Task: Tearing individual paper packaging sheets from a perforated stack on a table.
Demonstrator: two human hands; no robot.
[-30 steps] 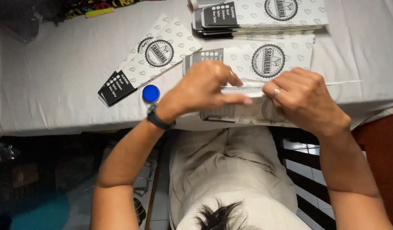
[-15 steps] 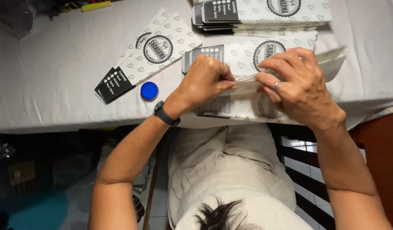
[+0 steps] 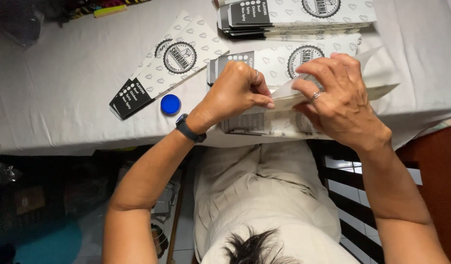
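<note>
Both hands work a thin translucent paper sheet [image 3: 377, 73] at the near edge of the white-covered surface [image 3: 64, 73]. The left hand [image 3: 235, 90] is closed in a pinch on the sheet's near-left edge, thumb and forefinger tips pressed together. The right hand [image 3: 340, 100], ring on one finger, grips the same sheet just to the right of the left hand, fingers curled over the top, thumb hidden beneath. The sheet's free end lifts clear of the surface to the right of that hand.

Directly under the sheet lies a flat printed paper sleeve [image 3: 284, 61], white with a round emblem and a black end panel; it appears to top a short pile, though the count cannot be told. A thicker stack of like sleeves [image 3: 294, 17] sits just beyond it, at the far edge of the view. Two more sleeves [image 3: 167, 61], overlapped and angled, lie to the left of the sheet; a small blue round cap [image 3: 170, 104] rests near them, well apart from the hands.

Judgement on handling: the sheet is flimsy and will crease or tear if pulled unevenly. Sound practice is to keep both pinches close together at the edge, hold tension light and level, and align the edge with the sleeve beneath before pressing anything flat. The pile overhangs the near edge of the surface slightly; downward pressure there could tip it toward the lap.
</note>
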